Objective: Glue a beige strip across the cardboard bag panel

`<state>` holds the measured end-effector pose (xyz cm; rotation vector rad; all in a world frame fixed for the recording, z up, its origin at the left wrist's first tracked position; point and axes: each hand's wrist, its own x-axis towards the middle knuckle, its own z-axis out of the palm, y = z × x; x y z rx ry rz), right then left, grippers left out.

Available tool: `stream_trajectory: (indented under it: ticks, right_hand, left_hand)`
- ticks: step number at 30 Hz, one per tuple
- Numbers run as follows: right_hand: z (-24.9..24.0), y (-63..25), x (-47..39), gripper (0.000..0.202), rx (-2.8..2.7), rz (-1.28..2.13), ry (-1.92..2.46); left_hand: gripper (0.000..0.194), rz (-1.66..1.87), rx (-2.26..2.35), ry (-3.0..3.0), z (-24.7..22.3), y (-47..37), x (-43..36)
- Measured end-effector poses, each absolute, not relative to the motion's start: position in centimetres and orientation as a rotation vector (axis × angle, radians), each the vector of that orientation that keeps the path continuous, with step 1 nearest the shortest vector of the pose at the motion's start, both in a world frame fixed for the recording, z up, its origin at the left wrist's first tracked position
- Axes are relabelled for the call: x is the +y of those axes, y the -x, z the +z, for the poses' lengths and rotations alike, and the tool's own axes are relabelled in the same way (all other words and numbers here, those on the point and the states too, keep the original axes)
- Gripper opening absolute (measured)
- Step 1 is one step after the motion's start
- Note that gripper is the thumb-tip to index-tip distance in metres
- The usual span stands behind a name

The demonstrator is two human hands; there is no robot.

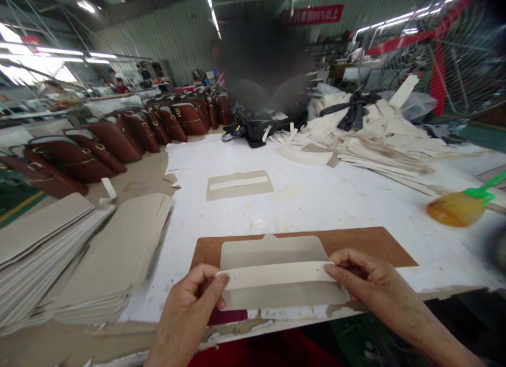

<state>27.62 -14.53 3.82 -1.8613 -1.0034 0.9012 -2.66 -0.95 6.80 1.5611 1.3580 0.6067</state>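
Note:
My left hand [195, 298] pinches the left end of a white strip [276, 274], and my right hand [361, 274] pinches its right end. The strip lies across a beige card panel [272, 251] with a tab on its top edge. The panel rests on a brown board [367, 243] at the near edge of the white table [308, 198]. Both hands hold the strip flat against the panel.
Stacks of beige panels [114, 256] lie at the left. A second panel with a strip [239, 184] lies mid-table. Brown bags [114, 140] line the far left, cream offcuts [379, 129] pile at right, and an amber glue pot with a green brush [458, 206] stands right.

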Motion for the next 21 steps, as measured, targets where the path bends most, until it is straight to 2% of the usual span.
stream_trajectory:
  ticks: [8,14,21]
  right_hand:
    - [2.7,-27.4,-12.8,0.044,-1.000,0.755,2.035]
    - [1.9,-28.0,-12.9,0.035,-1.027,0.716,2.058]
    - [1.1,-28.6,-13.2,0.037,-1.031,0.705,2.083]
  left_hand:
    - [0.042,0.659,1.445,-1.650,6.9,2.2,-1.0]
    - [0.047,0.638,1.539,-1.666,6.3,2.1,-0.9]
    - [0.046,0.653,1.586,-1.666,6.0,1.7,-1.0]
